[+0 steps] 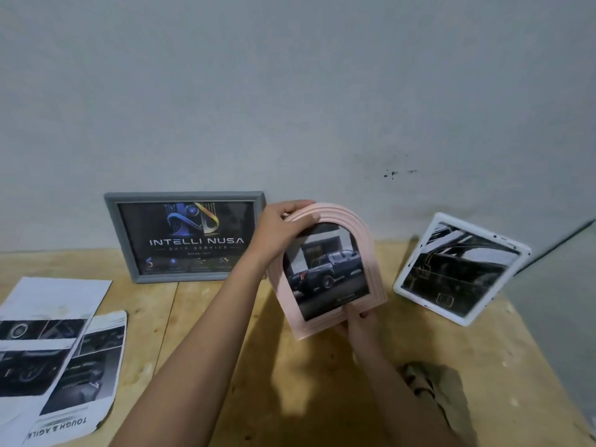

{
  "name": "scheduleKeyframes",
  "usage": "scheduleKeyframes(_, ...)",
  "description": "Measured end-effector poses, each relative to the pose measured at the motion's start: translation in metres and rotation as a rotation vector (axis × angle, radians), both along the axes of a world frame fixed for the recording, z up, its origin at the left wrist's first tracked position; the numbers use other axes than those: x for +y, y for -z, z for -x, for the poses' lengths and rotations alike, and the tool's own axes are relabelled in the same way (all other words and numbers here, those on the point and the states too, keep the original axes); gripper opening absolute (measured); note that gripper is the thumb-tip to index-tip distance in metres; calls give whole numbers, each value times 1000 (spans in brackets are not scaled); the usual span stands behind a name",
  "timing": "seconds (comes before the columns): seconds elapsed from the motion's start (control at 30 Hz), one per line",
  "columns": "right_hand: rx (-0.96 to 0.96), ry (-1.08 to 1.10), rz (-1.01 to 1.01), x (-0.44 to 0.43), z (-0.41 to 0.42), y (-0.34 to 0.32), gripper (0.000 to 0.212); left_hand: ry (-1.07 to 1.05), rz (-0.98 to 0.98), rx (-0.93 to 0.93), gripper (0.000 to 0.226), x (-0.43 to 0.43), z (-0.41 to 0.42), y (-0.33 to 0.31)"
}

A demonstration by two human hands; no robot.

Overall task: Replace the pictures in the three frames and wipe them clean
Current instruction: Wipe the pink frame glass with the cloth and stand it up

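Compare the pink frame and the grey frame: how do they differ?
The pink frame is arched; the grey frame is rectangular. Pink is held tilted in the left hand and right hand; grey stands against the wall. Pink shows a truck; grey shows an Intelli Nusa poster. Both hold pictures.

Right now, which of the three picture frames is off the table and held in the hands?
The pink arched frame with the pickup-truck picture: the left hand grips its top, the right hand its bottom. The grey frame and white frame stand on the table.
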State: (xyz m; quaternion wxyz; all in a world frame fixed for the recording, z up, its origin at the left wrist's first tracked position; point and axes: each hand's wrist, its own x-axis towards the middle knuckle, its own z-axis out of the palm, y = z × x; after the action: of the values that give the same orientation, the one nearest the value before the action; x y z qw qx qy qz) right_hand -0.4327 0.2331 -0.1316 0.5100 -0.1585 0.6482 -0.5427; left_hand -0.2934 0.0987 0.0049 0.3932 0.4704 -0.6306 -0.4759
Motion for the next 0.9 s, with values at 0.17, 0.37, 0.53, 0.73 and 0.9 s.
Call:
scheduleKeyframes(0.17, -246, 149, -69, -37, -8, 13, 41, -128, 13, -8, 23, -25, 13, 16)
scheduleKeyframes(0.37, -309, 191, -212, -72, -16, 31, 36, -186, 86, -76, 16, -54, 22, 37)
scheduleKeyframes(0.53, -168, 155, -237, -93, -12, 34, 24, -191, 168, -64, 22, -76, 33, 40)
scheduleKeyframes(0.73, -231, 274, -182, -102, -9, 35, 15, -265, 335, -67, 16, -81, 47, 57)
scheduleKeyframes(0.9, -252, 234, -196, -108, 0, 41, 37, -315, 467, -141, 18, -82, 55, 66)
